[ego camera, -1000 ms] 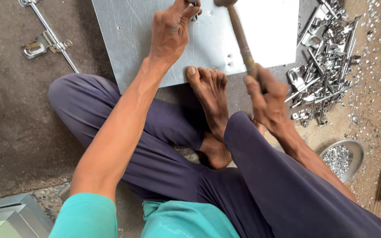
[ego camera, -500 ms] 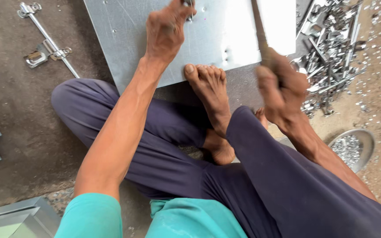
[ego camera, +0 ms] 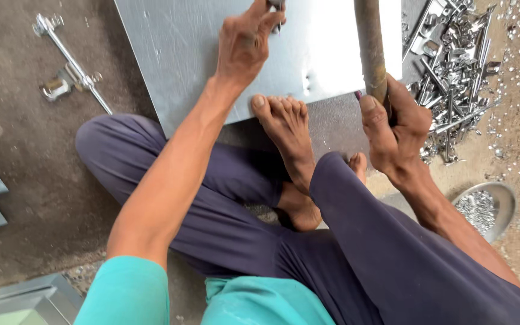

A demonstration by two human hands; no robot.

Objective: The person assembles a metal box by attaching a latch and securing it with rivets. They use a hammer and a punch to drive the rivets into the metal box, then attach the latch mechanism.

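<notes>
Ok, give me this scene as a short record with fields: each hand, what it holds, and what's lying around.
left hand: on the metal sheet, pinching a small metal piece at the top edge of the view
right hand: gripped around a wooden handle; its head is out of view
foot: bare, toes at the sheet's near edge
right of sheet: pile of metal fittings
lower right: dish of small metal bits
upper left: door bolt on the floor

no packages, labels, signs or screens are in view.
</notes>
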